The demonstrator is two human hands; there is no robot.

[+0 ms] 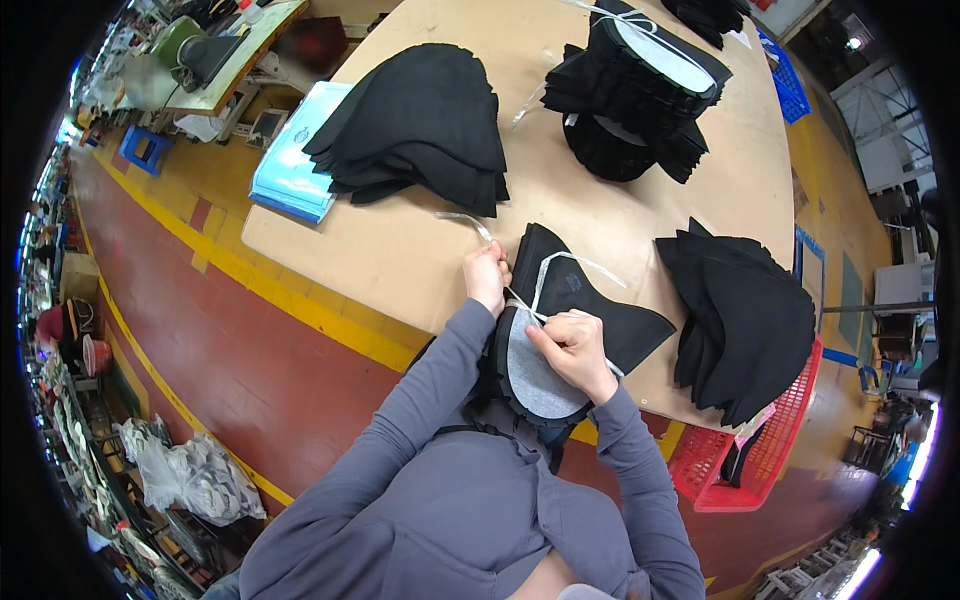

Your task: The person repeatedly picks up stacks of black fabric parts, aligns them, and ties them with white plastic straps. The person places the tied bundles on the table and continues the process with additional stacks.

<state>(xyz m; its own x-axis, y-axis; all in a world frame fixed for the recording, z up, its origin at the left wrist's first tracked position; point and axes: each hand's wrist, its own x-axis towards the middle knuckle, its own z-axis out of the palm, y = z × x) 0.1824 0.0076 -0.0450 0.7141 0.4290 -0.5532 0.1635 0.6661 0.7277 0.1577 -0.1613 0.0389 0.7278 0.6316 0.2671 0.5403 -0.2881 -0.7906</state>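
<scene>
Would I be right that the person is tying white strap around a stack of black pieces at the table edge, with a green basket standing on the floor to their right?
Not quite: the basket is red, not green, as the head view shows. The rest holds: both hands, left and right, work white strap around the black stack at the table edge.

Left hand (487, 277) fingertips hidden behind knuckles; grey-faced stack (535, 375) lower edge covered by right hand (572, 350), sleeve.

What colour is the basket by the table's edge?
Red, a plastic basket, best seen in the head view.
</scene>
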